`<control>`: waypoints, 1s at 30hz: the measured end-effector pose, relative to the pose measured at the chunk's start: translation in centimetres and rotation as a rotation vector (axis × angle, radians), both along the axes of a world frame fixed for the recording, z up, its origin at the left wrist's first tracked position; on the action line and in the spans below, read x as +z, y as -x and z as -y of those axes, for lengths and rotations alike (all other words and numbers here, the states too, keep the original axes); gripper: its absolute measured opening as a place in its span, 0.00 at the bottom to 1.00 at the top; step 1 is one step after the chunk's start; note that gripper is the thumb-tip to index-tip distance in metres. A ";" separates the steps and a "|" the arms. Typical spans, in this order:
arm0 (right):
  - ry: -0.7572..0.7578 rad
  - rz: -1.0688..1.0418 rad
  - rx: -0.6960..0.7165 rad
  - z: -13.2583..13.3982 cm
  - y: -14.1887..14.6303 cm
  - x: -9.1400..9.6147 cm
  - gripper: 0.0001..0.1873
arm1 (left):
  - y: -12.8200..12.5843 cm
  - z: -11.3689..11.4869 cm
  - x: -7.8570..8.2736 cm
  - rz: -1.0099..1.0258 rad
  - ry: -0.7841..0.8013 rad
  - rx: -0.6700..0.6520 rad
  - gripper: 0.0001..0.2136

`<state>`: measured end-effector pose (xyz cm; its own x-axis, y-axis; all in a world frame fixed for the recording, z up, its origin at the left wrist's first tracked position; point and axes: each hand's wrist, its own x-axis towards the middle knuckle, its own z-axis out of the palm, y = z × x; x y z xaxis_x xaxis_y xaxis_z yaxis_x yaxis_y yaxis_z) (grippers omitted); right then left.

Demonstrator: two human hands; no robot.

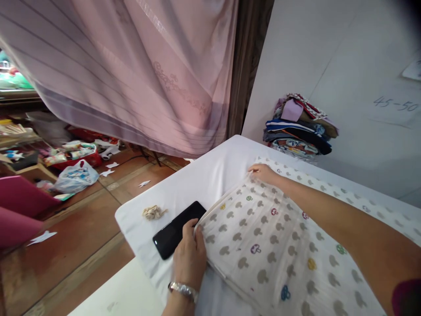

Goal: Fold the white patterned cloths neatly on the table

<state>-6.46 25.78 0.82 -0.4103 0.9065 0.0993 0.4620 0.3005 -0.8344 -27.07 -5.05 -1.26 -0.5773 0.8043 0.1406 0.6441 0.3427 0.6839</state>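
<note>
A thin white cloth (259,237) printed with grey and a few coloured mushroom shapes is stretched between my hands over the white-covered table. My left hand (190,250), with a metal bracelet at the wrist, pinches its near left corner. Farther away, my right hand (263,172) grips the far corner of the same edge. Next to my left hand lies a black phone (179,228), screen up, close to the cloth's edge. A small bundle of beige string (154,213) sits left of the phone.
Folded clothes (297,125) are stacked against the white wall. More mushroom-print fabric (345,199) runs along the table's far side. A pink curtain (158,74) hangs beyond the table. On the tiled floor at left are a plastic bag (77,175) and paper scraps (42,237).
</note>
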 end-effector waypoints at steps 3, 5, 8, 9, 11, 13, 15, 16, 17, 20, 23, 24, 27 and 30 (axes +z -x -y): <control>-0.206 0.264 0.356 1.8 0.3 -0.4 0.16 | -0.1 0.0 0.1 -0.007 0.000 0.004 0.12; -0.307 0.399 0.460 2.4 0.4 -0.6 0.17 | -0.2 0.0 0.2 -0.012 0.000 0.009 0.12; -0.383 0.499 0.474 2.4 0.7 -0.5 0.12 | -0.2 -0.1 0.2 -0.005 0.012 0.009 0.11; -0.399 0.507 0.461 2.3 0.8 -0.4 0.11 | -0.2 -0.1 0.1 0.000 0.010 0.009 0.11; -0.422 0.501 0.414 2.0 1.2 -0.3 0.10 | -0.1 -0.1 0.1 0.015 -0.017 0.003 0.12; -0.430 0.492 0.368 1.8 1.8 -0.4 0.10 | 0.0 -0.1 0.1 0.035 -0.059 0.005 0.12; -0.425 0.494 0.355 1.6 2.5 -0.6 0.10 | 0.0 -0.1 0.1 0.055 -0.096 0.019 0.12; -0.418 0.498 0.359 1.6 2.7 -0.7 0.10 | 0.1 0.0 0.1 0.062 -0.112 0.029 0.11; -0.411 0.500 0.367 1.7 2.9 -0.9 0.10 | 0.1 0.0 0.1 0.070 -0.125 0.037 0.11; -0.396 0.498 0.386 2.0 3.2 -1.1 0.11 | 0.1 0.0 0.1 0.087 -0.146 0.050 0.10; -0.381 0.485 0.423 2.7 3.1 -0.9 0.15 | 0.2 -0.1 0.0 0.105 -0.145 0.062 0.11; -0.378 0.473 0.446 3.1 3.1 -0.7 0.16 | 0.2 -0.1 0.0 0.109 -0.145 0.064 0.11; -0.366 0.418 0.545 4.6 3.3 -0.1 0.18 | 0.2 -0.1 0.0 0.114 -0.141 0.064 0.11; -0.333 0.380 0.661 6.4 3.8 0.5 0.15 | 0.2 -0.1 0.0 0.129 -0.133 0.063 0.11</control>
<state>-10.23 19.37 1.36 -0.9076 0.4143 0.0674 0.3355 0.8125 -0.4767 -27.24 -4.97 -1.26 -0.6458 0.7455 0.1649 0.5285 0.2806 0.8012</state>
